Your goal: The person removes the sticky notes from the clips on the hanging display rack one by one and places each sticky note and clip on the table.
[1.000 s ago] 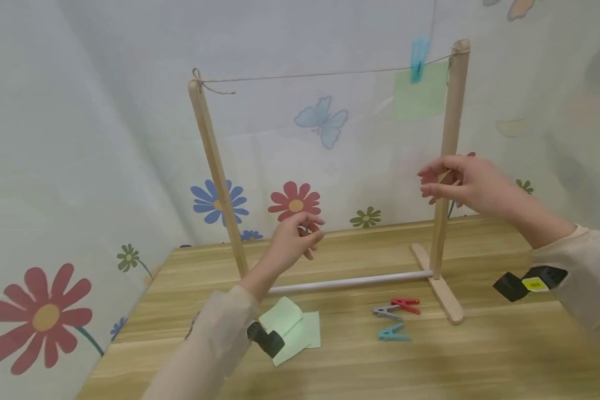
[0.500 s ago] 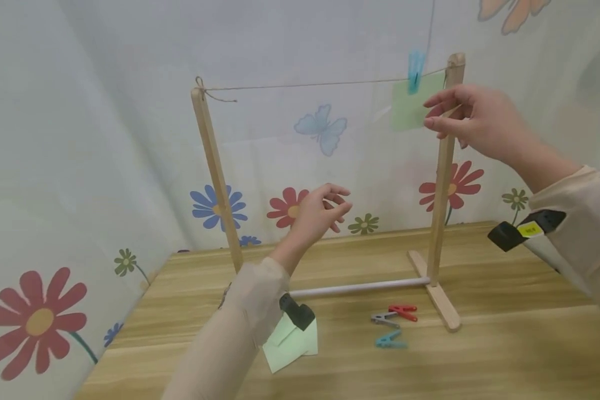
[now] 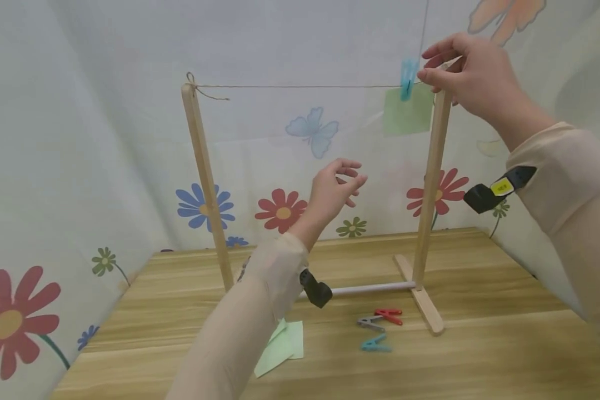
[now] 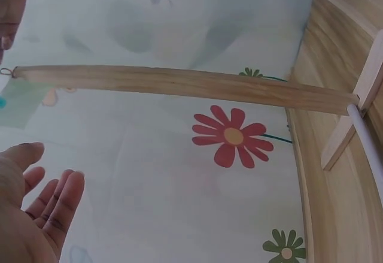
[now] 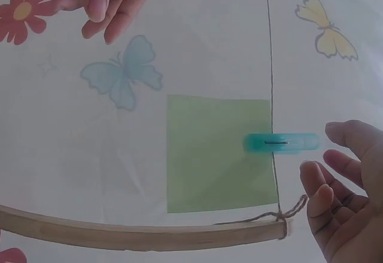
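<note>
A green paper square (image 3: 405, 116) hangs from a twine line (image 3: 290, 86) under a blue clothespin (image 3: 408, 80), close to the right wooden post (image 3: 432, 183). My right hand (image 3: 472, 78) is raised beside that clothespin, fingers loosely bent and holding nothing. In the right wrist view a small gap separates its fingertips from the handles of the clothespin (image 5: 299, 142). My left hand (image 3: 332, 191) hovers lower, in front of the middle of the frame, with relaxed, spread fingers and nothing in them. The left wrist view shows the same left hand (image 4: 36, 209) bare.
On the wooden tabletop (image 3: 460, 366) lie a red clothespin (image 3: 389, 315), a grey one and a blue one. Light green paper sheets (image 3: 285, 347) lie partly behind my left sleeve. A white rod (image 3: 370, 289) joins the posts low down, before a flowered backdrop.
My right hand has risen along the right post up to the hanging clothespin. My left hand has moved up and to the right. The hanging paper and clothespins stay as they were.
</note>
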The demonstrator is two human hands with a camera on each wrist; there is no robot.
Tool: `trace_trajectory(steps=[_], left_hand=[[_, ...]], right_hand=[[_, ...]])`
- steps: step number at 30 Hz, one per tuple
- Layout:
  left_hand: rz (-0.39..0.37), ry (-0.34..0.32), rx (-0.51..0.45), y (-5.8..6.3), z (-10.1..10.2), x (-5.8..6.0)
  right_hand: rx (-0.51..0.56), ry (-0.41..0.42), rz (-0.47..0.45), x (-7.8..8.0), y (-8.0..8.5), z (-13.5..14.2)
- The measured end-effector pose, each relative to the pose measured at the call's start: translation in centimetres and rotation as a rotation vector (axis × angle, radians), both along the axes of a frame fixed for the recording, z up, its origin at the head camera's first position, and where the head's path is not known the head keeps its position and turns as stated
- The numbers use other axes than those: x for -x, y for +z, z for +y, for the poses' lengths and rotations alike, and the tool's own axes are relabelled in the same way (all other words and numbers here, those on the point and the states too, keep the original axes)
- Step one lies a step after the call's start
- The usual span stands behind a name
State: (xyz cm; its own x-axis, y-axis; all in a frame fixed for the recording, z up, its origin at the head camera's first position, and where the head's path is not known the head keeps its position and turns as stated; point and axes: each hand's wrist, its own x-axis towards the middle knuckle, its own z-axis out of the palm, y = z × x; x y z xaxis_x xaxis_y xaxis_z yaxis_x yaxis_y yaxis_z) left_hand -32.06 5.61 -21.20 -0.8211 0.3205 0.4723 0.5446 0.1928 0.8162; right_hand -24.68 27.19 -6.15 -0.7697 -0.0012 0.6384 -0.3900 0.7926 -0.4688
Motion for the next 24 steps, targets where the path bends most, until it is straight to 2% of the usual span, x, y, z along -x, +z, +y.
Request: trace_trajectory(steps=[12, 18, 24], left_hand=[[-0.006, -0.017, -0.079, 2.6, 1.8, 0.6], [-0.025, -0.045, -0.108, 4.1, 2.7, 0.4], [-0.053, -0.074, -0.118, 5.0, 3.5, -0.1]], right_hand=[[-0.128, -0.046, -0.135, 1.3, 2.5, -1.7], [-0.125, -0.041, -0.165, 1.6, 2.8, -2.0], [-0.122, -0.061, -0.174, 1.8, 2.7, -2.0]])
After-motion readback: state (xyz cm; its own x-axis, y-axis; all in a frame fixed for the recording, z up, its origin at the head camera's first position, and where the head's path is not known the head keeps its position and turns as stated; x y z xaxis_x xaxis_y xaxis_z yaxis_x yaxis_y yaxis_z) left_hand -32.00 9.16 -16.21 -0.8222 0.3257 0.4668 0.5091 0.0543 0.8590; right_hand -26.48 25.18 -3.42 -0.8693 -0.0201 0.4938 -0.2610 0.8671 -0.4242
